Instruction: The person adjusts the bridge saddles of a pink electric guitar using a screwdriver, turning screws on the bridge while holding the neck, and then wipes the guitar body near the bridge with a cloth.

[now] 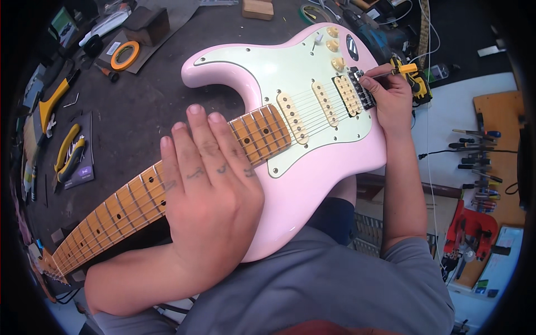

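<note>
A pink electric guitar (329, 162) with a pale pickguard lies face up across the table's edge and in front of my body, its neck toward the lower left. My left hand (215, 184) rests flat over the strings and maple fretboard (131, 198), fingers stretched out side by side. At the guitar's bridge (365, 89), my right hand (389, 95) is closed around a thin tool with a yellow end (409, 68). The tool's shaft lies along the bridge saddles; its tip is too small to make out. Cream pickups (292, 117) and knobs (331, 44) sit on the pickguard.
The dark table (162, 100) holds yellow-handled cutters (70, 153), an orange tape roll (124, 56), a dark block (146, 26) and a wooden block (257, 9). A teal power drill (371, 33) lies beyond the guitar. Screwdrivers (480, 145) hang on a wooden board at right.
</note>
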Available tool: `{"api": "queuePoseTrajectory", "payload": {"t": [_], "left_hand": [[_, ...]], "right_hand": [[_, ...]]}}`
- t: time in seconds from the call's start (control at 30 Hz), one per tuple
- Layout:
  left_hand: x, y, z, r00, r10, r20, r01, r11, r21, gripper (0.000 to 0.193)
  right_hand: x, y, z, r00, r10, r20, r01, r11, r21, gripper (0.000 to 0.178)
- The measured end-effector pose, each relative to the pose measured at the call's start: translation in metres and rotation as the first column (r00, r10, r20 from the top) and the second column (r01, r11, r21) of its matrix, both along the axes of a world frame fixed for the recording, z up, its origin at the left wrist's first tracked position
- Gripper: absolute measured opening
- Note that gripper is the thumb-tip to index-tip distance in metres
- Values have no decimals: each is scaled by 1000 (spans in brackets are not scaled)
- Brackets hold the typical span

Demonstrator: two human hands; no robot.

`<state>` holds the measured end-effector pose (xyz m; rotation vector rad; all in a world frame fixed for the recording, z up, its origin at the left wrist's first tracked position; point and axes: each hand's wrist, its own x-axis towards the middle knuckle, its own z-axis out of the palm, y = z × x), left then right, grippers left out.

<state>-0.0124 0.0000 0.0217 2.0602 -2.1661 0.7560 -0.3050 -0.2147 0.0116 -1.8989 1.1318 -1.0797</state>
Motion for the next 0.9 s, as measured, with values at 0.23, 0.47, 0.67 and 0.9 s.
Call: {"api": "queuePoseTrajectory", "payload": {"t": [0.23, 0.47, 0.67, 0.9], "left_hand": [[0, 1, -2, 1000, -9, -14, 9, 1000, 23, 46], [-2, -1, -6, 1000, -5, -28, 5, 1000, -1, 46], [0, -1, -4, 1000, -18, -11, 19, 1000, 8, 47], [0, 0, -2, 1000, -18, -12, 18, 1000, 13, 48]], "right_hand": [[0, 1, 0, 999, -11, 52, 10, 1000, 15, 8], [4, 2, 1, 992, -83, 96, 79, 996, 44, 9], [6, 4, 0, 996, -61, 64, 61, 998, 3, 9], [6, 7, 0, 999, -21, 38, 23, 998, -61, 9]]}}
